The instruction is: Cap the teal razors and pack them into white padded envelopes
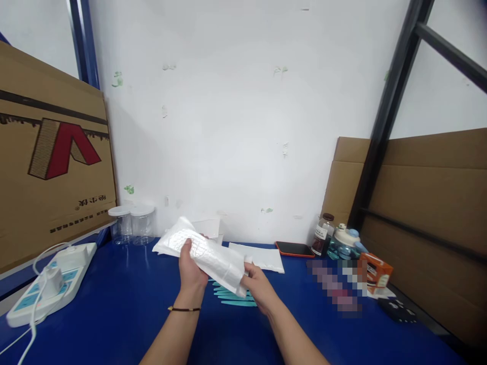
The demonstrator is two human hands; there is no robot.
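Left hand (pixel 191 271) and right hand (pixel 257 286) both clenched on one white padded bag (pixel 207 256). Teal sticks (pixel 232 296) lie beneath. Two lidded clear jars (pixel 133 224) at ten o'clock, contents not discernible.

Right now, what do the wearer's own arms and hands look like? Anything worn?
Both forearms are bare, with no sleeves in view. The left hand has no glove; its wrist carries a thin dark cord bracelet with small gold-coloured ends. The right hand is also ungloved, with no watch, ring or band visible. No markings show on either arm.

Left hand (pixel 191 271) and right hand (pixel 257 286) both raised, fingers gripping
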